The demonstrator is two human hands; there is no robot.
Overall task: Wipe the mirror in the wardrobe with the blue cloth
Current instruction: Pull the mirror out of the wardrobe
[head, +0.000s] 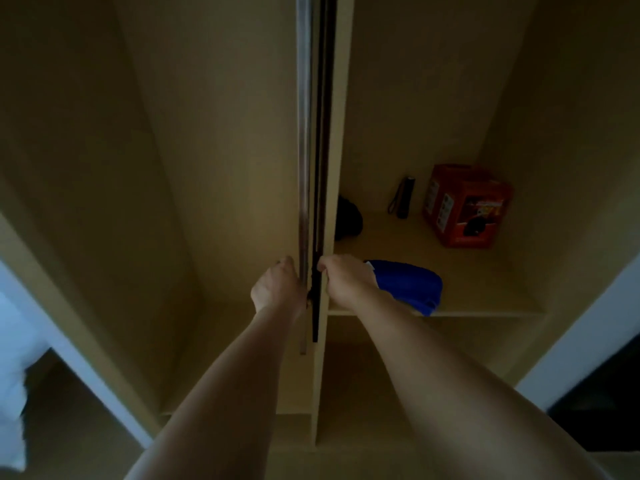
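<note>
Two hands on the pull-out panel at the wardrobe's middle divider. Left hand (pixel 273 289) curled round the chrome edge strip (pixel 304 168); right hand (pixel 341 277) curled round the dark edge just beside it, fingertips tucked behind. Both grips look closed on that slim panel, seen edge-on, which I take to be the mirror (pixel 320 133) (no glass face shows from this angle, so that is a guess).

Blue cloth (pixel 412 285) lies on the right-hand shelf (pixel 485 271), near the front lip, just beside the right wrist. Neither hand has it. Further back on the same shelf: an orange box (pixel 465 206), a small black torch (pixel 403 197) standing upright, a dark rounded object (pixel 348 218) partly hidden by the divider.

Judgement: mirror not yet drawn out, wiping not begun.

Risks from here:
- Uneven pull by the two hands could jam the panel in its track.
- Right forearm passes close over the cloth; a sweep outward could drag it off the shelf edge.
- Fingers wrapped behind the edges could be pinched if the panel slides back.
- Dim light may hide smears.
</note>
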